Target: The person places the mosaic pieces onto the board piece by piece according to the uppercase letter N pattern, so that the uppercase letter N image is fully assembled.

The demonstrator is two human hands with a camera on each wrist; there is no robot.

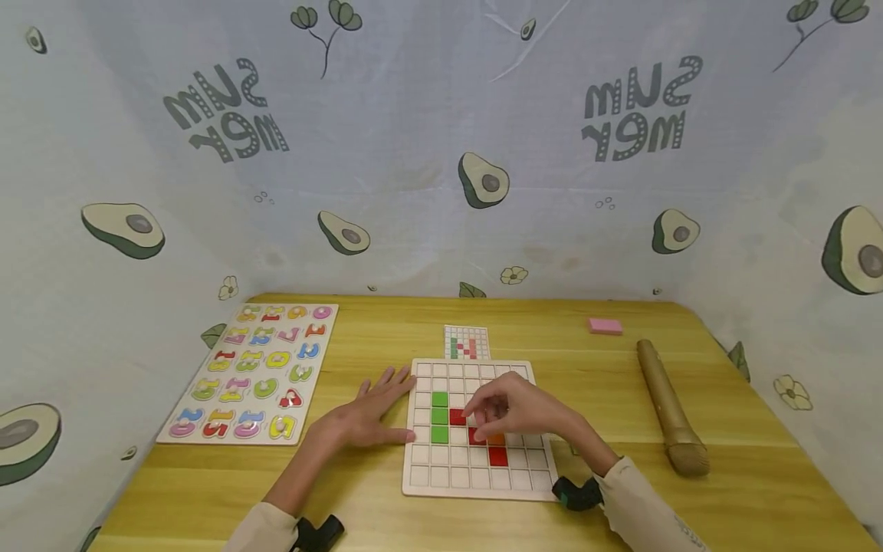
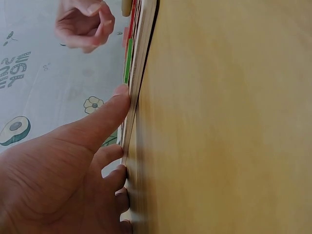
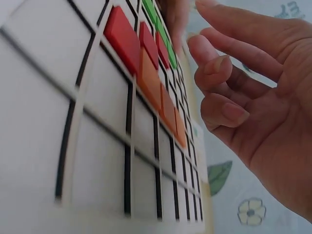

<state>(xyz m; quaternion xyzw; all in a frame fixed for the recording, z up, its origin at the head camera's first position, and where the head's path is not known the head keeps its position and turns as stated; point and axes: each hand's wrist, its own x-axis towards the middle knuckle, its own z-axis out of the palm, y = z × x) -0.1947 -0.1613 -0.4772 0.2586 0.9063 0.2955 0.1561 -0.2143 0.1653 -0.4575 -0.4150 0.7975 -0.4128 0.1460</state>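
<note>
A white gridded board lies on the wooden table. Green tiles form a column on it, and red tiles run diagonally from beside that column. Orange tiles line up next to the red ones; in the head view my right hand mostly hides them. That right hand hovers over the board with loosely bent fingers, nothing showing between them, its fingertips close to the upper red tile. My left hand has its fingers spread, with thumb and fingertips against the board's left edge.
A small pattern card sits just behind the board. To the left is a number puzzle board. On the right lie a brown microphone-shaped object and a pink block. A printed cloth hangs around the table.
</note>
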